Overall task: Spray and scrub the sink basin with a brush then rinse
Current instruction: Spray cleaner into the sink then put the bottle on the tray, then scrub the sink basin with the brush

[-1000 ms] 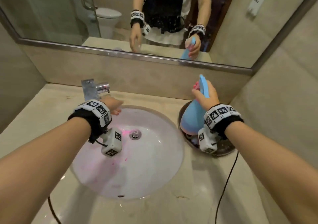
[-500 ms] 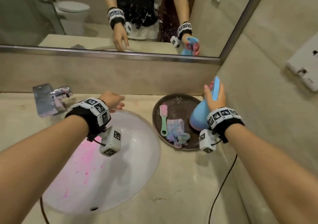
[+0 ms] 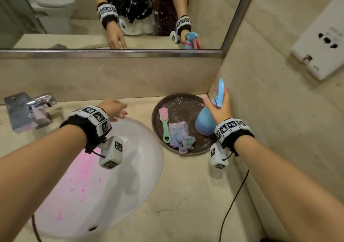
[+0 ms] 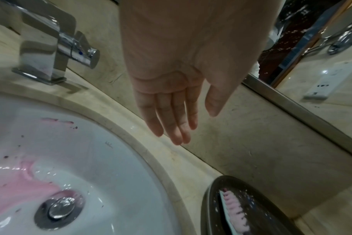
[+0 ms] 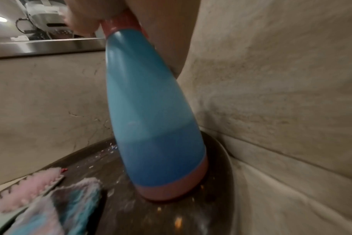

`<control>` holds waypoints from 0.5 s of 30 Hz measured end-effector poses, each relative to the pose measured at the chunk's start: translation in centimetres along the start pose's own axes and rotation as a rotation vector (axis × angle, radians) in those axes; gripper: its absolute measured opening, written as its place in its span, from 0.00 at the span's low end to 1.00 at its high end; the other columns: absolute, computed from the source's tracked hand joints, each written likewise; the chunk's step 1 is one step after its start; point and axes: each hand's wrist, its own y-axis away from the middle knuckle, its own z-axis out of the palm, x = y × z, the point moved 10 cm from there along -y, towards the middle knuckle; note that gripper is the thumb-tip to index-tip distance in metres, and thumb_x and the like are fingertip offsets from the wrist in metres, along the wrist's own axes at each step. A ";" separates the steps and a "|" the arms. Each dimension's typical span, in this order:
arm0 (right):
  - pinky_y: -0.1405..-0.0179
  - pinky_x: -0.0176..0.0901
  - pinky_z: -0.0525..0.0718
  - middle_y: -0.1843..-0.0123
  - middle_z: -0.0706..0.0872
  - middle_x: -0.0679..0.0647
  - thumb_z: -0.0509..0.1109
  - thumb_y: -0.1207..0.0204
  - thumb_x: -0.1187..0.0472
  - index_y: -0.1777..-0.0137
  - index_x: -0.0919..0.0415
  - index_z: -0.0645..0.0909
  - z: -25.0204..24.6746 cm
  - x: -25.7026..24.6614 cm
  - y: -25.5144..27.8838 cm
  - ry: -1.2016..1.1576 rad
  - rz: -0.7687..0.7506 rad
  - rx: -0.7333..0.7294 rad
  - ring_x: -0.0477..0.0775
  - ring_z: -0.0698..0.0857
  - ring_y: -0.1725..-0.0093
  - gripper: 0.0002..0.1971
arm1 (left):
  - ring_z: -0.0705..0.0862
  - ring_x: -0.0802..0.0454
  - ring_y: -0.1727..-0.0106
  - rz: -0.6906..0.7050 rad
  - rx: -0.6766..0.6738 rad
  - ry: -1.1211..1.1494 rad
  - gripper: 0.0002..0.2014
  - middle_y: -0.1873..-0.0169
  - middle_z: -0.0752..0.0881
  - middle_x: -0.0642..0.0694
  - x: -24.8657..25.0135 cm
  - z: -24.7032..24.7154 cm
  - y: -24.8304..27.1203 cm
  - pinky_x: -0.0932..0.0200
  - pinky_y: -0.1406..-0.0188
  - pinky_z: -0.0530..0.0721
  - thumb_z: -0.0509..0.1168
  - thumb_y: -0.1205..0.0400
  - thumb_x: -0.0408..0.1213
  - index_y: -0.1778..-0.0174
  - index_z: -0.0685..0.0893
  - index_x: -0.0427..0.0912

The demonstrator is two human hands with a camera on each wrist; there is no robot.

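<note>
The white sink basin (image 3: 130,176) (image 4: 110,167) is streaked with pink foam on its left side. My right hand (image 3: 217,107) grips the neck of a blue spray bottle (image 3: 204,122) (image 5: 151,119), whose base stands on the dark round tray (image 3: 186,102) (image 5: 217,198) at the right corner. On the tray lie a green-handled brush with pink bristles (image 3: 164,124) (image 5: 24,189) and a pastel cloth (image 3: 180,137). My left hand (image 3: 113,109) (image 4: 171,111) hovers over the basin's far rim, fingers straight, holding nothing.
A chrome faucet (image 3: 28,109) (image 4: 50,52) stands at the back left of the stone counter (image 3: 186,195). The mirror (image 3: 111,14) runs along the back wall. The side wall hugs the tray on the right and carries a white socket plate (image 3: 320,42). A black cable (image 3: 232,200) crosses the counter.
The head view has swung right, revealing the tray, brush and cloth. The spray bottle has settled toward the tray's right side in my right hand. My left hand stays by the basin rim.
</note>
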 end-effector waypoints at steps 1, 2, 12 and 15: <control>0.30 0.54 0.75 0.38 0.74 0.56 0.81 0.39 0.50 0.23 0.64 0.63 -0.1 0.7 0.2 -0.008 0.027 0.011 0.54 0.77 0.42 0.46 | 0.80 0.54 0.65 0.009 -0.004 0.001 0.10 0.61 0.83 0.46 0.3 0.1 0.1 0.61 0.62 0.74 0.59 0.14 0.41 0.43 0.77 0.41; 0.28 0.54 0.73 0.34 0.74 0.57 0.82 0.40 0.50 0.23 0.63 0.63 -0.3 1.1 0.6 0.016 0.051 0.027 0.56 0.77 0.36 0.48 | 0.79 0.54 0.65 0.016 -0.005 0.003 0.09 0.62 0.82 0.46 0.6 0.2 0.1 0.62 0.63 0.74 0.58 0.14 0.41 0.43 0.77 0.41; 0.58 0.37 0.66 0.54 0.73 0.54 0.79 0.34 0.48 0.56 0.59 0.67 -1.7 2.0 6.7 0.197 0.139 0.328 0.56 0.74 0.54 0.24 | 0.80 0.53 0.66 0.036 -0.034 0.011 0.08 0.59 0.84 0.44 -0.5 0.3 1.0 0.62 0.64 0.74 0.60 0.15 0.40 0.46 0.78 0.40; 0.61 0.38 0.69 0.68 0.75 0.51 0.70 0.25 0.49 0.63 0.58 0.72 2.7 2.4 8.2 0.281 0.190 0.095 0.55 0.76 0.61 0.15 | 0.80 0.53 0.67 0.033 -0.028 0.036 0.08 0.62 0.84 0.45 -1.2 -0.6 1.2 0.62 0.64 0.74 0.60 0.15 0.40 0.46 0.78 0.39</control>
